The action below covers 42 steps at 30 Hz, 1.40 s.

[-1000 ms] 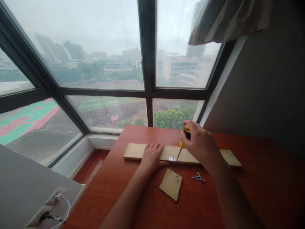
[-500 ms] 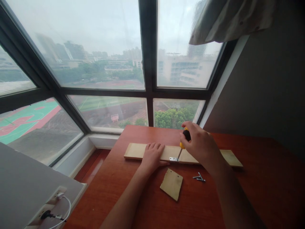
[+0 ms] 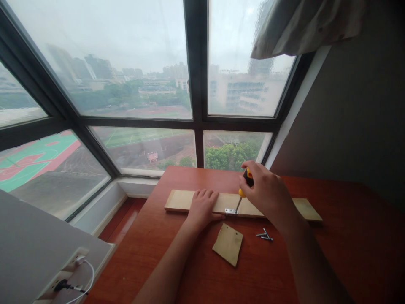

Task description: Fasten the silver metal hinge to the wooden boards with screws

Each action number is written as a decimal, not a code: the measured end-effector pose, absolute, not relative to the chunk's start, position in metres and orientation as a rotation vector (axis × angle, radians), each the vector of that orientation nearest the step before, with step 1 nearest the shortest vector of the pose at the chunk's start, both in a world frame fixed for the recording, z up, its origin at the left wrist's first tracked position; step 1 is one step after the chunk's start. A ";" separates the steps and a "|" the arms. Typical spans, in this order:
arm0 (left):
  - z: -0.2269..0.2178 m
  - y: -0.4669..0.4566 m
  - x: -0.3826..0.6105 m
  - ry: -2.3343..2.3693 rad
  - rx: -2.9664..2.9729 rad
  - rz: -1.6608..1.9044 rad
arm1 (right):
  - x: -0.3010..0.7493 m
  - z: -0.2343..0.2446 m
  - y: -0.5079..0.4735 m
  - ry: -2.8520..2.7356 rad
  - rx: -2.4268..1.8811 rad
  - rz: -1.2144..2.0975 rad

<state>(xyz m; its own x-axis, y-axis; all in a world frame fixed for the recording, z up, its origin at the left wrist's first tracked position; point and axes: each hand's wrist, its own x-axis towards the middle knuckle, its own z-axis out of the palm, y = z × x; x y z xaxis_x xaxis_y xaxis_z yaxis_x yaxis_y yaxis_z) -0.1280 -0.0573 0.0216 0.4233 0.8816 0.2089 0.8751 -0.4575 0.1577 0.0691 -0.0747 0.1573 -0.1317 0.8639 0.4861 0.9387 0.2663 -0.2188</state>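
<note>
A long pale wooden board [image 3: 177, 200] lies across the red-brown table [image 3: 332, 253]. My left hand [image 3: 201, 207] rests flat on the board, fingers stretched out, pressing it down. My right hand [image 3: 267, 192] is closed round the black and yellow handle of a screwdriver [image 3: 245, 185]. The screwdriver's tip stands on a small metal hinge [image 3: 230, 211] at the board's near edge, just right of my left hand.
A small square wooden piece [image 3: 228, 244] with two holes lies in front of the board. A few loose screws [image 3: 264, 236] lie to its right. Large windows stand behind the table. A wall socket with a white cable [image 3: 74, 274] is at the lower left.
My right hand has shifted slightly on the screwdriver handle, as in turning it. The left hand and board have not moved.
</note>
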 end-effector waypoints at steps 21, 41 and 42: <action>0.023 -0.058 -0.127 1.627 2.623 0.376 | 0.070 0.157 -0.076 -2.050 -1.556 -0.158; 0.023 -0.059 -0.127 1.632 2.605 0.387 | 0.067 0.159 -0.079 -2.065 -1.533 -0.123; 0.023 -0.059 -0.127 1.632 2.598 0.384 | 0.067 0.160 -0.080 -2.057 -1.563 -0.147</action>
<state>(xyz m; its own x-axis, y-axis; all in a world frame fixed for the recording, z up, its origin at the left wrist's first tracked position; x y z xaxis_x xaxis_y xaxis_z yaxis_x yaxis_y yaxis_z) -0.1274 -0.0591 0.0233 0.4123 0.8926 0.1823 0.8802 -0.4419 0.1730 0.0670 -0.0798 0.1599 -0.1753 0.8585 0.4819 0.9183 0.3191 -0.2344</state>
